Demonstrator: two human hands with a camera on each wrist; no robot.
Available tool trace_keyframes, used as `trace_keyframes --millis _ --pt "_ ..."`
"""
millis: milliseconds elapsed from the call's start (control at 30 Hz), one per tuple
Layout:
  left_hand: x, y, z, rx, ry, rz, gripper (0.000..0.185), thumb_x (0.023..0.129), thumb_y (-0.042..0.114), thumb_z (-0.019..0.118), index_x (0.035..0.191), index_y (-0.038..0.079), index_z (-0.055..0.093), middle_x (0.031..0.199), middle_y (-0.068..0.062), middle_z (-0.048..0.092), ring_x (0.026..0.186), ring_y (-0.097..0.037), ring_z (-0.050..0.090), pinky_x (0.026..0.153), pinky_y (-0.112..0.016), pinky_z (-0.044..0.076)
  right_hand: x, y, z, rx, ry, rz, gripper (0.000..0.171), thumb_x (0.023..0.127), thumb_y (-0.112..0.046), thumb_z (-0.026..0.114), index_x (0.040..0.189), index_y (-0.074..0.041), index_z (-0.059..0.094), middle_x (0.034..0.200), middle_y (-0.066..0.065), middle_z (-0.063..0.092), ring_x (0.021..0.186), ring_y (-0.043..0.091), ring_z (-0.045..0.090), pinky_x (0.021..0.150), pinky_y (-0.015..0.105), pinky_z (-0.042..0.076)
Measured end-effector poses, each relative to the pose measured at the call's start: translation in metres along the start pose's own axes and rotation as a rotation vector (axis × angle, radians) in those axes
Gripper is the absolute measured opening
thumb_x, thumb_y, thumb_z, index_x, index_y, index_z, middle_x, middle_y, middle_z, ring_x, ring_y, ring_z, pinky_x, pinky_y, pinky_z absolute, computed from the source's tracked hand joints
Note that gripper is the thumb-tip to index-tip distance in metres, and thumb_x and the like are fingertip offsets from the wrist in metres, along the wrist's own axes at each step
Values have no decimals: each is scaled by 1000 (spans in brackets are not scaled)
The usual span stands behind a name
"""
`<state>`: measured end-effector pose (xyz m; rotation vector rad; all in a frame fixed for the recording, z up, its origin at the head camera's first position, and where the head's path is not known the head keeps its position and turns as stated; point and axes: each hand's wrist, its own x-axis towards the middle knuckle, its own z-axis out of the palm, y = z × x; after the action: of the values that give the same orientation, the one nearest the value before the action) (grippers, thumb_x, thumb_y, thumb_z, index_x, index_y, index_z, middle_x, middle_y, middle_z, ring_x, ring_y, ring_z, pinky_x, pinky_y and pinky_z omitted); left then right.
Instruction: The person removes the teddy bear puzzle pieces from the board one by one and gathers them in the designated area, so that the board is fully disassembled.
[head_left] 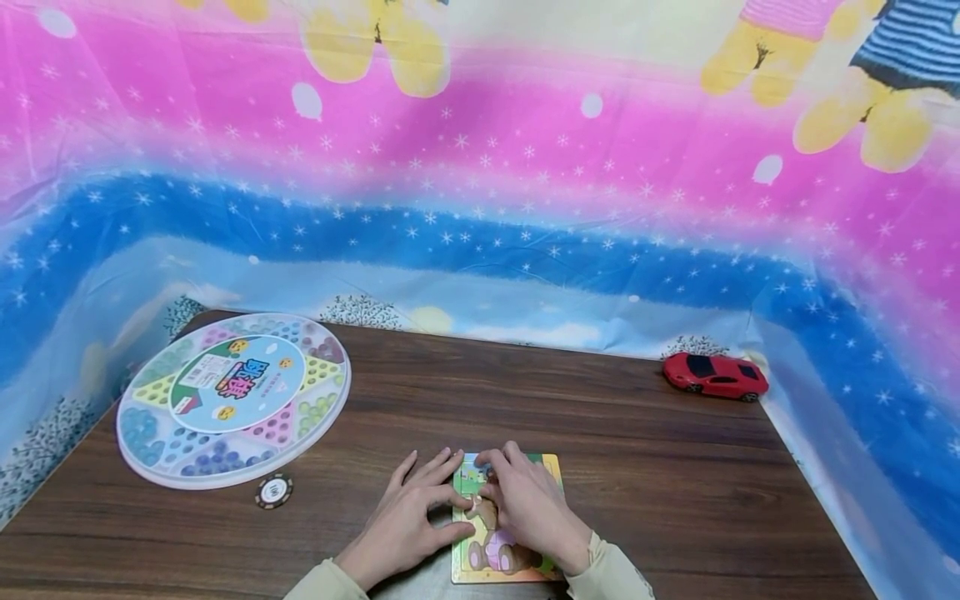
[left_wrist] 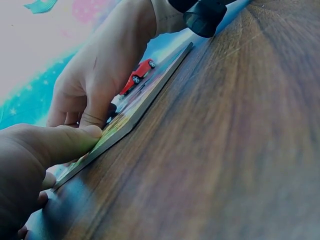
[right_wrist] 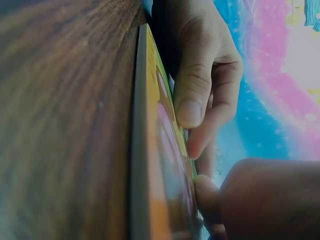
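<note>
At the table's (head_left: 675, 467) near edge, my flat left hand (head_left: 408, 517) steadies the puzzle (head_left: 551, 467) while my right hand's (head_left: 528, 504) fingertips should press the piece level.

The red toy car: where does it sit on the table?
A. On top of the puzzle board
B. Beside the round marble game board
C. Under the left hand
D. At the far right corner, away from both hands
D: the red toy car sits at the table's far right corner, well apart from the hands on the puzzle board.
</note>
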<state>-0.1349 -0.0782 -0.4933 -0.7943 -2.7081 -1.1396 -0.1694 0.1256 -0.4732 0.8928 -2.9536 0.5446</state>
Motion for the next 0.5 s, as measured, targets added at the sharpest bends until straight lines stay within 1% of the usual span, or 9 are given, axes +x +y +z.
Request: trace_keyframes --millis 233,500 --pt "0 0 0 -5 8 -4 19 81 40 77 94 26 76 146 -8 47 140 -28 35 113 -61 12 0 1 -3 12 -31 -4 26 97 -22 62 122 -17 61 87 -4 46 55 5 39 45 20 36" --pt "0 1 0 0 17 -19 16 82 39 77 93 28 76 146 -7 48 140 -26 36 113 -60 12 1 0 -2 2 -28 14 25 97 -23 61 122 -17 59 87 -5 46 56 4 40 47 20 37"
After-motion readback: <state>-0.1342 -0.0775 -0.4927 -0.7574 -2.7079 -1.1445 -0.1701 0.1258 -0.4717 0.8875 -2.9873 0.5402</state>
